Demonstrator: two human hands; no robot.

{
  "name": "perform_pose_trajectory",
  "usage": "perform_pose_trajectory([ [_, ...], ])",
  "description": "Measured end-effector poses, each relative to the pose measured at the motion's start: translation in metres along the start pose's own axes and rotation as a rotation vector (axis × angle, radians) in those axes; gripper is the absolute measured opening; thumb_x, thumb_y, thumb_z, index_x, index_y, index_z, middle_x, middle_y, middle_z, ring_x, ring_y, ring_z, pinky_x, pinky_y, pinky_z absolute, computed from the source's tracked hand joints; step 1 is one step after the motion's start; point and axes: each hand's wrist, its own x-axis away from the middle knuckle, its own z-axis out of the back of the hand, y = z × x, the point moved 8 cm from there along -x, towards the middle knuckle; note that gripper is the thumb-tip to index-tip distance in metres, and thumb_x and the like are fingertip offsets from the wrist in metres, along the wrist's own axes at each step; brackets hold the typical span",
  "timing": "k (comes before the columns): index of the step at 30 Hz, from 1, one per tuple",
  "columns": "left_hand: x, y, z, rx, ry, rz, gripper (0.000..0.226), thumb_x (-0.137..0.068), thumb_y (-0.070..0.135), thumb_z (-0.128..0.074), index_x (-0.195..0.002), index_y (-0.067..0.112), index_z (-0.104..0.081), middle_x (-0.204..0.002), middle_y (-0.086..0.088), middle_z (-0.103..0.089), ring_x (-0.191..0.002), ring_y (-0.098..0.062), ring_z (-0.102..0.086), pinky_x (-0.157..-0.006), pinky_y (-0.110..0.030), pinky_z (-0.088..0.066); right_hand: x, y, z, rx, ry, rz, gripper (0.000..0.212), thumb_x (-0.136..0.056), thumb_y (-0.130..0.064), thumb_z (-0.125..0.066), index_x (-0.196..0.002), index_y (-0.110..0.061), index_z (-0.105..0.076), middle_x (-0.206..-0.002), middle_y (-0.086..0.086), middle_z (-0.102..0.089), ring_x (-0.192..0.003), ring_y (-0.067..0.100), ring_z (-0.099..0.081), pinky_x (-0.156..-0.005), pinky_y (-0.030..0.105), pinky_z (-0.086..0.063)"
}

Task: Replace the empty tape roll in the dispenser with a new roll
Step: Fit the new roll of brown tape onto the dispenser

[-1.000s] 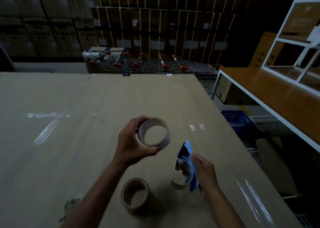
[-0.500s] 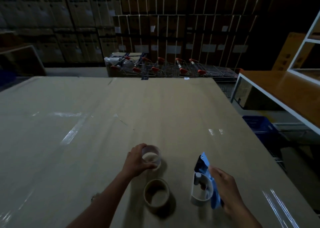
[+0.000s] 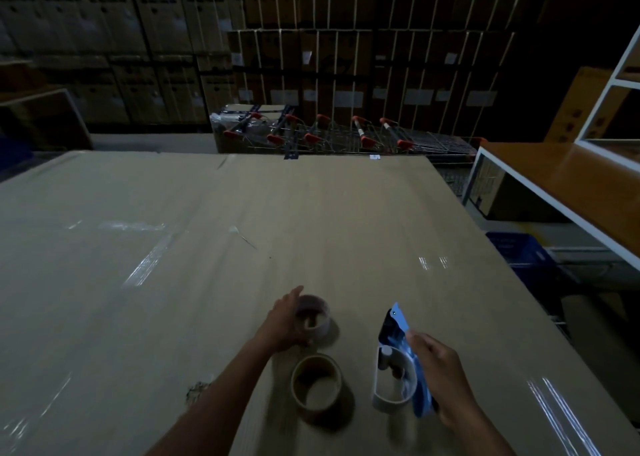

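Observation:
A pale, empty tape core [image 3: 317, 319] stands on the cardboard-covered table [image 3: 242, 234]. My left hand [image 3: 285, 320] lies against the core's left side with the index finger stretched out past its rim; the hand is blurred. A full brown tape roll [image 3: 317, 391] lies flat on the table just nearer to me. My right hand [image 3: 441, 377] grips the blue tape dispenser [image 3: 401, 345] by its handle, blade end pointing away. The dispenser's white roll holder [image 3: 393, 391] rests on the table with nothing in it.
The table's right edge drops off to a blue crate [image 3: 519, 251] on the floor. An orange-topped white shelf unit [image 3: 568, 185] stands to the right. Shopping trolleys [image 3: 346, 137] and stacked cartons [image 3: 346, 68] line the back.
My left hand lowered the empty core from the air onto the table above the brown roll and loosened around it. The dispenser stayed in my right hand, and my view tilted.

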Motion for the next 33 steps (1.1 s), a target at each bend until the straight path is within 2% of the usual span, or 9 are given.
perform_pose_trajectory([
  [2, 0.005, 0.003, 0.005, -0.025, 0.0, -0.008, 0.119, -0.068, 0.029, -0.079, -0.154, 0.017, 0.003, -0.156, -0.014, -0.025, -0.139, -0.036, -0.031, -0.111, -0.046, -0.034, -0.001, -0.003, -0.001, 0.008, -0.011, 0.016, 0.027, -0.092, -0.032, -0.053, -0.081, -0.017, -0.073, -0.082, 0.006, -0.074, -0.085, 0.027, -0.068, -0.083, 0.044, -0.052],
  [3, 0.012, 0.008, 0.01, -0.003, 0.031, -0.008, 0.113, -0.072, 0.022, -0.073, -0.153, 0.019, 0.005, -0.156, -0.013, -0.023, -0.14, -0.035, -0.029, -0.112, -0.044, -0.033, -0.001, -0.005, 0.0, 0.012, -0.013, 0.026, 0.028, -0.092, -0.032, -0.052, -0.081, -0.017, -0.073, -0.082, 0.006, -0.073, -0.084, 0.026, -0.067, -0.082, 0.043, -0.052],
  [5, 0.038, 0.022, 0.022, 0.148, 0.113, -0.025, 0.096, -0.07, 0.023, -0.065, -0.152, 0.017, -0.015, -0.154, -0.009, -0.031, -0.139, -0.028, -0.032, -0.111, -0.028, -0.028, -0.002, -0.007, 0.002, 0.008, -0.016, 0.034, 0.03, -0.092, -0.033, -0.052, -0.079, -0.016, -0.072, -0.081, 0.008, -0.072, -0.082, 0.027, -0.066, -0.08, 0.042, -0.051],
  [7, 0.067, 0.04, 0.025, 0.257, 0.149, -0.11, 0.083, -0.061, 0.045, -0.053, -0.139, 0.019, -0.04, -0.143, 0.0, -0.042, -0.132, -0.017, -0.038, -0.102, -0.014, -0.023, -0.005, -0.002, 0.003, -0.009, -0.022, 0.003, 0.031, -0.092, -0.033, -0.054, -0.072, -0.014, -0.069, -0.079, 0.011, -0.07, -0.077, 0.028, -0.064, -0.076, 0.041, -0.05],
  [10, 0.098, 0.041, -0.008, 0.167, -0.024, -0.18, 0.092, -0.064, 0.056, -0.06, -0.146, 0.027, -0.028, -0.155, 0.001, -0.025, -0.143, -0.016, -0.018, -0.109, -0.019, -0.014, -0.005, 0.006, 0.005, -0.06, -0.019, -0.052, 0.03, -0.09, -0.028, -0.057, -0.063, -0.015, -0.063, -0.075, 0.014, -0.061, -0.071, 0.024, -0.056, -0.071, 0.038, -0.044],
  [14, 0.111, 0.015, -0.034, 0.113, -0.072, -0.192, 0.131, -0.046, 0.079, -0.073, -0.151, 0.032, -0.009, -0.158, 0.005, -0.01, -0.147, -0.015, -0.003, -0.118, -0.029, -0.012, -0.003, 0.007, -0.003, -0.047, -0.058, -0.025, 0.025, -0.091, -0.029, -0.057, -0.083, -0.012, -0.073, -0.083, 0.009, -0.074, -0.079, 0.025, -0.069, -0.076, 0.038, -0.053],
  [20, 0.109, 0.015, -0.036, 0.112, -0.039, -0.254, 0.129, -0.045, 0.069, -0.083, -0.149, 0.034, -0.014, -0.152, 0.006, -0.021, -0.14, -0.013, -0.016, -0.118, -0.036, -0.022, -0.002, 0.015, -0.016, -0.015, -0.086, -0.022, 0.025, -0.09, -0.034, -0.056, -0.086, -0.016, -0.073, -0.085, 0.004, -0.074, -0.084, 0.025, -0.069, -0.079, 0.039, -0.054],
  [26, 0.099, 0.014, -0.042, 0.09, -0.069, -0.274, 0.114, -0.047, 0.059, -0.084, -0.139, 0.033, -0.022, -0.142, 0.011, -0.03, -0.134, -0.011, -0.026, -0.112, -0.026, -0.023, -0.002, 0.021, -0.018, -0.019, -0.086, -0.039, 0.02, -0.089, -0.03, -0.059, -0.084, -0.017, -0.074, -0.088, 0.007, -0.074, -0.09, 0.031, -0.068, -0.085, 0.048, -0.052],
  [33, 0.094, 0.014, -0.041, 0.127, -0.016, -0.296, 0.104, -0.041, 0.063, -0.086, -0.129, 0.041, -0.035, -0.13, 0.013, -0.043, -0.123, -0.012, -0.039, -0.106, -0.033, -0.034, -0.003, 0.025, -0.015, -0.018, -0.074, -0.061, 0.025, -0.084, -0.037, -0.063, -0.096, -0.017, -0.073, -0.095, 0.002, -0.075, -0.093, 0.023, -0.069, -0.091, 0.049, -0.053],
])
